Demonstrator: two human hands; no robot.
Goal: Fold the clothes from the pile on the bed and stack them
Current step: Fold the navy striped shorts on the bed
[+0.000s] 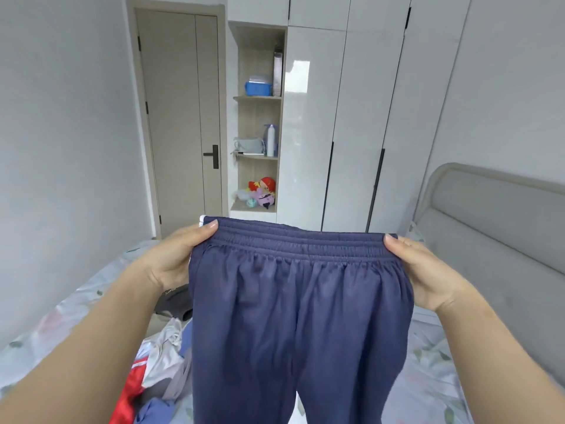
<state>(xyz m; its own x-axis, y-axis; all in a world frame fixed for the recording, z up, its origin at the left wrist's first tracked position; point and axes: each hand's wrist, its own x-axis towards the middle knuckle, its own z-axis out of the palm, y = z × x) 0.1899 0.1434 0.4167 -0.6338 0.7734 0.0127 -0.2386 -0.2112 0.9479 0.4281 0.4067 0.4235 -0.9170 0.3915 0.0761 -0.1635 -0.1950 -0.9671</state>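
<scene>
Navy track pants (299,316) held up by the elastic waistband, left hand (174,258) and right hand (428,273) each pinching one end; clothes pile (159,371) on bed (428,362) below left hand

The plain navy-blue fabric trousers with a gathered elastic waistband (299,316) carry no print; a small white strip shows at the waistband's left end. The bed sheet (434,377) is pale grey-white with a scattered pattern of muted green leaves and faint pink blotches. In the pile of loose clothes (159,371), a shiny red piece with a white stripe lies against silvery-grey cloth, periwinkle-blue cloth and a dark charcoal garment. The padded headboard (501,228) is light grey. The glossy wardrobe doors (351,117) are white with black handles, and the plastic basket (258,88) on the shelf is bright blue.
</scene>
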